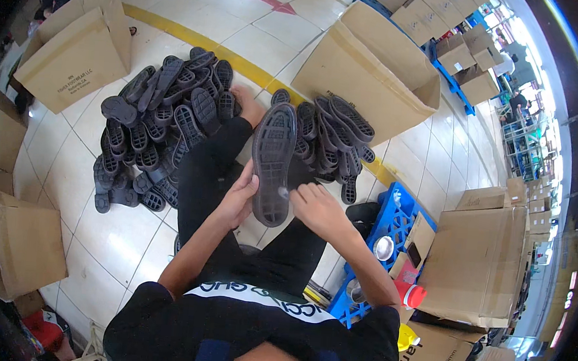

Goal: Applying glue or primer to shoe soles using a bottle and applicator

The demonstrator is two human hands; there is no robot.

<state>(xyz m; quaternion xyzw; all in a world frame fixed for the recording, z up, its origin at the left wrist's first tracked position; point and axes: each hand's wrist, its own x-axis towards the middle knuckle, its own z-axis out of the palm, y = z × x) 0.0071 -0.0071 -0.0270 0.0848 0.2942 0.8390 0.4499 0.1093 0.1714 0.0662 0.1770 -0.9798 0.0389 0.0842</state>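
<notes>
A dark brown shoe sole point(272, 156), its gridded side facing up, is held upright in front of my lap. My left hand point(237, 198) grips its left edge, with the thumb over the near half. My right hand point(317, 209) is closed beside the sole's lower right edge, its fingertips bent in. A small whitish spot point(283, 192) shows on the sole right by those fingertips. Whatever the right fingers pinch, if anything, is too small to make out. Just beyond the sole, to the right, lies a heap of similar soles point(332, 133).
A larger pile of dark soles point(166, 121) spreads on the tiled floor at left. An open carton point(370, 72) stands far right, another point(77, 51) far left. By my right arm, a blue plastic pallet point(393, 218) carries a metal cup point(383, 247) and a red-capped bottle point(414, 295).
</notes>
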